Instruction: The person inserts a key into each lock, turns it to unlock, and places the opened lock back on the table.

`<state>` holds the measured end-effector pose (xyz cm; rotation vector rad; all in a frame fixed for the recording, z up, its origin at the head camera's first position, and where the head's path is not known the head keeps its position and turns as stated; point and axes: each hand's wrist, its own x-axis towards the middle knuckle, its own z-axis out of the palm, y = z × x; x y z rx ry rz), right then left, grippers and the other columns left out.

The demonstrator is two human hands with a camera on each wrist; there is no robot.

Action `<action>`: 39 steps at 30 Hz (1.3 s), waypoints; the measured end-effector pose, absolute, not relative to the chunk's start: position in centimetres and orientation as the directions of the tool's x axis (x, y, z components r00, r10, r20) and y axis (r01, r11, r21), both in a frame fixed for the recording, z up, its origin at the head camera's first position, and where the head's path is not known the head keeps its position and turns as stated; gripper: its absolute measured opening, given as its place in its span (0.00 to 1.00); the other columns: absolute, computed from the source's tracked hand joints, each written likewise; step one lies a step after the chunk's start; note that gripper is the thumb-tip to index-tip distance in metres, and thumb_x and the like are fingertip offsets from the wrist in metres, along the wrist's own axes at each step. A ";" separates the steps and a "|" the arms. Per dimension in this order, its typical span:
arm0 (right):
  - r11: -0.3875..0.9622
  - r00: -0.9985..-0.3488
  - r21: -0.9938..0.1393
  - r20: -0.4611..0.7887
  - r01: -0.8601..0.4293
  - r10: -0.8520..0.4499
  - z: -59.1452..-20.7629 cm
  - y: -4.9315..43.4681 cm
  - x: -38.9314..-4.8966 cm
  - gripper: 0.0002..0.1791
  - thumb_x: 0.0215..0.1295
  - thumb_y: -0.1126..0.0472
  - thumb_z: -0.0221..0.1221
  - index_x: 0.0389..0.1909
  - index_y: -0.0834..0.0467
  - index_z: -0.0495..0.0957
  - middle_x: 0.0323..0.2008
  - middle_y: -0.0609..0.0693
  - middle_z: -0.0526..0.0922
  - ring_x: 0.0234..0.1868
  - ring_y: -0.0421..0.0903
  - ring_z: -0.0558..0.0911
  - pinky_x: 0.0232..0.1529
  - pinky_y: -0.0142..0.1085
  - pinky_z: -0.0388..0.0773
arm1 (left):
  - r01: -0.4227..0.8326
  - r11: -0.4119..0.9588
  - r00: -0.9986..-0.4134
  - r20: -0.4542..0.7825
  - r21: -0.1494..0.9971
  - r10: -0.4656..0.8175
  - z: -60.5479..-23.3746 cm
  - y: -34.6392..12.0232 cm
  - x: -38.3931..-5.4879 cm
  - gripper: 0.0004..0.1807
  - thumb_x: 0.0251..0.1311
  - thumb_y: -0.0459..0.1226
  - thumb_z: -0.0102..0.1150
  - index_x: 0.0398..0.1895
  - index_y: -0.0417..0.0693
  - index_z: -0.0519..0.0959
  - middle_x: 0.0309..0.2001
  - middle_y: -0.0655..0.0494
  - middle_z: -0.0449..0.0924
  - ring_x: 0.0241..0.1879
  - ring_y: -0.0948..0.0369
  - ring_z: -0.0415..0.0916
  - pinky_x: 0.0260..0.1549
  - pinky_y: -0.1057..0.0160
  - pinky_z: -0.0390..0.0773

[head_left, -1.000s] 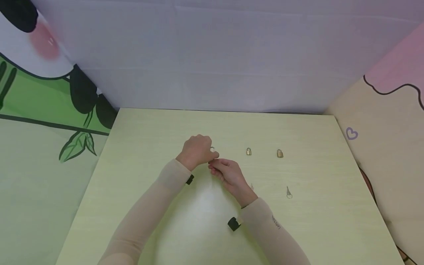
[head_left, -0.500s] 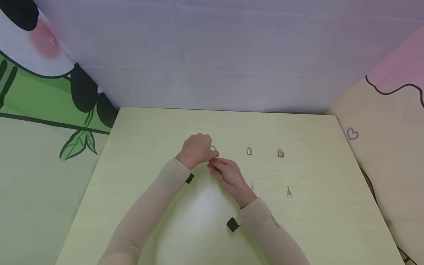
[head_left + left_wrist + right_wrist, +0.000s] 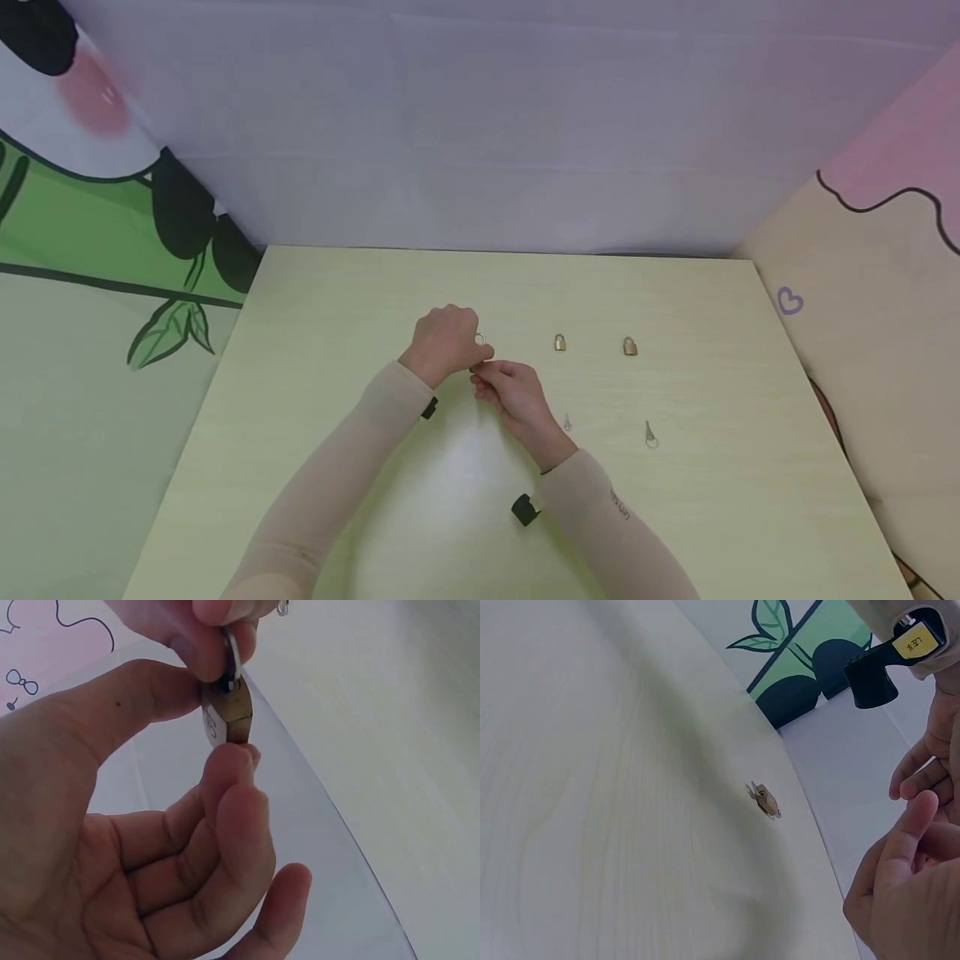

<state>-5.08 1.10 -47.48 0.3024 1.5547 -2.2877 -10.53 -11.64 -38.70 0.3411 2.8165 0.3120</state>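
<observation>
In the left wrist view my left hand grips a small brass padlock between thumb and curled fingers. Above it, the fingertips of my right hand pinch a silvery key, which meets the end of the lock body. A bit of metal ring shows beside those fingers. From the head view, my left hand and right hand meet over the middle of the table, the shackle peeking out past the left thumb. The right wrist view hides the lock behind my right hand.
Two brass padlocks, one smaller and one larger, stand apart to the right on the pale table. Nearer lie two sets of keys, one small, one bigger. Another brass padlock with silvery metal lies in the right wrist view.
The head view has shifted slightly. Both hands keep the same hold on the padlock and key, with only tiny finger movement; the things on the table stay put.
</observation>
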 end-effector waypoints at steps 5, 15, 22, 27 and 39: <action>-0.313 -0.914 -0.860 -0.357 0.403 -0.194 -47.5 1.7 -4.8 0.17 0.70 0.67 0.60 0.49 0.80 0.77 0.33 0.56 0.84 0.29 0.41 0.81 0.34 0.30 0.80 | 0.201 0.945 -0.931 -0.251 0.257 0.266 -38.9 -11.5 -10.6 0.19 0.55 0.44 0.61 0.13 0.49 0.67 0.13 0.60 0.58 0.15 0.63 0.55 0.15 0.65 0.57; 0.075 -0.949 -0.967 -0.255 0.245 -0.183 -48.0 4.8 -3.6 0.08 0.66 0.63 0.64 0.40 0.66 0.82 0.35 0.64 0.85 0.33 0.54 0.85 0.40 0.40 0.82 | 0.186 0.946 -0.923 -0.283 0.267 0.262 -40.0 -11.5 -11.1 0.16 0.57 0.45 0.60 0.15 0.49 0.78 0.12 0.62 0.75 0.14 0.64 0.60 0.15 0.66 0.58; 0.459 -0.975 -0.888 -0.123 0.025 -0.184 -47.4 6.3 -2.5 0.04 0.66 0.61 0.64 0.37 0.58 0.82 0.28 0.52 0.84 0.28 0.47 0.83 0.31 0.37 0.77 | 0.177 0.951 -0.914 -0.317 0.254 0.255 -40.8 -11.2 -11.6 0.18 0.59 0.48 0.62 0.16 0.49 0.78 0.14 0.58 0.72 0.15 0.63 0.58 0.15 0.65 0.58; 0.669 -0.979 -0.732 -0.011 -0.130 -0.203 -46.9 6.2 -2.0 0.04 0.65 0.63 0.65 0.36 0.59 0.81 0.26 0.44 0.79 0.28 0.40 0.76 0.31 0.33 0.76 | 0.180 0.953 -0.908 -0.331 0.245 0.256 -41.0 -10.9 -11.9 0.17 0.58 0.48 0.62 0.16 0.50 0.79 0.15 0.57 0.75 0.16 0.62 0.61 0.16 0.65 0.61; 0.767 -0.967 -0.605 0.021 -0.214 -0.254 -46.5 6.2 -1.4 0.05 0.65 0.62 0.65 0.36 0.60 0.80 0.26 0.45 0.77 0.28 0.42 0.75 0.30 0.33 0.73 | 0.160 0.960 -0.892 -0.382 0.230 0.240 -42.7 -10.9 -12.3 0.16 0.58 0.47 0.61 0.16 0.50 0.79 0.16 0.58 0.69 0.17 0.61 0.63 0.16 0.64 0.63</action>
